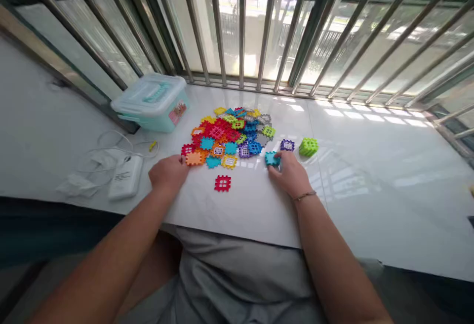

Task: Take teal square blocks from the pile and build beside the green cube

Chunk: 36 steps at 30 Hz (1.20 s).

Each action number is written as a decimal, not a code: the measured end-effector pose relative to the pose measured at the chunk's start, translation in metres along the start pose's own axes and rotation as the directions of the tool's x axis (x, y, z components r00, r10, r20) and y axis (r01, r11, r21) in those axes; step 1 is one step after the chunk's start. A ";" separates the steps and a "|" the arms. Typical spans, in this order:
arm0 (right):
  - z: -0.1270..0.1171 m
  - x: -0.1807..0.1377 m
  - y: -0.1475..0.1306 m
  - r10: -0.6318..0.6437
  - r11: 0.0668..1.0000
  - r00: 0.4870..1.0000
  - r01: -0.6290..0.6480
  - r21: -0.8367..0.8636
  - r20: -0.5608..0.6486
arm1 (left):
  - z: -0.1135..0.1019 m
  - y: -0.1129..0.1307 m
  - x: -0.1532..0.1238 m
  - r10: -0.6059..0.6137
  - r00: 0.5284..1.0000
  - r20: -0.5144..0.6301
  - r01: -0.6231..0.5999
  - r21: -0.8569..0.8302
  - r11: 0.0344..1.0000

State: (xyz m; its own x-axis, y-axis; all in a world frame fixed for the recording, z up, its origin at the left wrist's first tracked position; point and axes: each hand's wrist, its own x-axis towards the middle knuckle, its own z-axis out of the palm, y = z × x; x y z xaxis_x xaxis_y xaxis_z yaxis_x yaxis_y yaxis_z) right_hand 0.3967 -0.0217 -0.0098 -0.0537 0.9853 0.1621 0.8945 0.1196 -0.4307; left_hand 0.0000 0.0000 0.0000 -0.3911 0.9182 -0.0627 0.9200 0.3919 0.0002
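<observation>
Right hand point(291, 173), one teal tile point(272, 158)

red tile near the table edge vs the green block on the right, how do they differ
The red tile lies flat as a single piece; the green block is assembled into a cube that stands taller. The red tile sits alone between the two hands, nearer the table's front edge; the green block sits farther back, right of the pile. Both have notched edges.

Teal tile point(272, 158) flat on the white floor, right of the pile, touching the right hand point(291, 173) fingertips. Orange tile point(193, 158) flat at the pile's left edge, against the left hand point(168, 173).
</observation>
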 end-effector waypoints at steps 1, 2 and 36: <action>0.000 0.000 0.000 0.003 1.000 1.000 -0.003 0.002 0.001 | 0.000 -0.001 -0.001 -0.001 1.000 0.000 0.001 -0.004 1.000; 0.000 0.000 0.000 0.005 1.000 1.000 -0.005 0.003 0.002 | -0.001 -0.001 -0.001 -0.002 1.000 0.001 0.002 -0.007 1.000; 0.002 -0.001 0.001 -0.001 1.000 1.000 0.001 -0.005 -0.011 | 0.002 -0.004 0.002 -0.005 1.000 -0.005 0.005 0.010 1.000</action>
State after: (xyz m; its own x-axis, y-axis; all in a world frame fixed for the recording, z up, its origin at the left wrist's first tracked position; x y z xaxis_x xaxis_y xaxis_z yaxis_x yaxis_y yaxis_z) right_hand 0.3966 -0.0224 -0.0119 -0.0499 0.9838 0.1723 0.8966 0.1201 -0.4262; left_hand -0.0043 0.0000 -0.0018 -0.3954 0.9167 -0.0574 0.9184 0.3955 -0.0102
